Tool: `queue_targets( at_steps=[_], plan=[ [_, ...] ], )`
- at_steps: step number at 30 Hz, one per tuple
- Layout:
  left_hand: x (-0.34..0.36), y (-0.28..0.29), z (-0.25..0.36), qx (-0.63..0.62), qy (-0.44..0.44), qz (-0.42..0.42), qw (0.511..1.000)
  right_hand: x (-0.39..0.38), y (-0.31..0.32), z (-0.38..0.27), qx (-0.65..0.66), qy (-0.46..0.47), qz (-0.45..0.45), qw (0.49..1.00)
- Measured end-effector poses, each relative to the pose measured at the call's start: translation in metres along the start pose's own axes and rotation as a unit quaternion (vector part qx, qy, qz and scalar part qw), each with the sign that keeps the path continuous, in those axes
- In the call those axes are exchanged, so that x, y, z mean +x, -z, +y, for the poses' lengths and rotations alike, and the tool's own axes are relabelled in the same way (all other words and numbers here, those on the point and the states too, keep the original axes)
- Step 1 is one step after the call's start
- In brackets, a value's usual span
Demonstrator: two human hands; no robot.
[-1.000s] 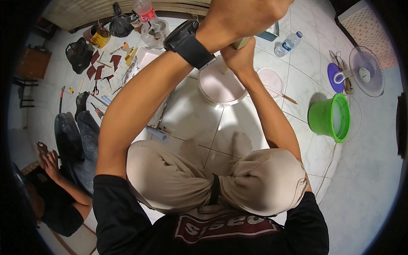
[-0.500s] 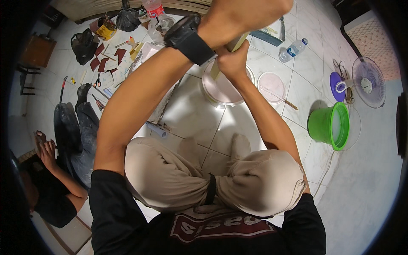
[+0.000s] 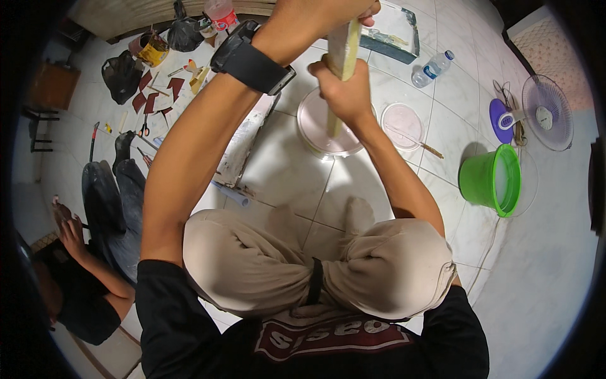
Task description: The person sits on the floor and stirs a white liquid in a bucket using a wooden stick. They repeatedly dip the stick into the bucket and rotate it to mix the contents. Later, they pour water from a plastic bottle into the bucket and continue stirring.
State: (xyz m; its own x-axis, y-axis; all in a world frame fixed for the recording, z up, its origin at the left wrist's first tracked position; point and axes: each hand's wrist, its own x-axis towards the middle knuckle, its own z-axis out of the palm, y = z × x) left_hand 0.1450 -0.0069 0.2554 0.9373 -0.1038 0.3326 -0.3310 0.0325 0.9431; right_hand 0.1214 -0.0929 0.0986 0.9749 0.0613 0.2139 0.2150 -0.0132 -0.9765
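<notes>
A flat, pale yellowish wooden stick stands tilted in a round tub of pale pink, paint-like liquid. My right hand is wrapped round the stick's middle, just above the tub. Higher up, my left hand, with a black watch on its wrist, is curled over the stick's upper end; the top of the picture cuts off part of it. The stick's lower end dips into the liquid. Right of the tub lies its round, pink-smeared lid, with a thin wooden-handled tool across it.
A green bucket of cloudy liquid, a fan and a water bottle are to the right. Behind the tub sits a paint tray. At left are a white-smeared board, sandpaper pieces, scissors and a seated person.
Both hands and the stick have shifted left, and more of the stick shows between the hands. My left hand has moved up and partly out of the picture.
</notes>
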Motion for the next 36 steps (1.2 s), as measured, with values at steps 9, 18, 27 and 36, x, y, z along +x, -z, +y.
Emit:
queue_targets(
  at_steps=[9, 18, 27, 36],
  plan=[
    [-0.004, -0.025, -0.022, -0.029, -0.289, 0.004, 0.957, 0.026, 0.0, 0.025, 0.023, 0.209, 0.076, 0.975],
    [-0.002, -0.007, -0.002, -0.017, -0.017, 0.022, 0.999, 0.0, 0.009, 0.003, -0.033, 0.003, 0.011, 0.999],
    [-0.001, -0.024, -0.021, -0.077, -0.241, 0.004, 0.967, 0.022, -0.005, 0.025, 0.029, 0.196, 0.071, 0.978],
    [0.003, -0.004, -0.005, -0.012, -0.036, 0.025, 0.999, 0.002, 0.009, -0.001, -0.047, -0.009, 0.016, 0.999]
  ],
)
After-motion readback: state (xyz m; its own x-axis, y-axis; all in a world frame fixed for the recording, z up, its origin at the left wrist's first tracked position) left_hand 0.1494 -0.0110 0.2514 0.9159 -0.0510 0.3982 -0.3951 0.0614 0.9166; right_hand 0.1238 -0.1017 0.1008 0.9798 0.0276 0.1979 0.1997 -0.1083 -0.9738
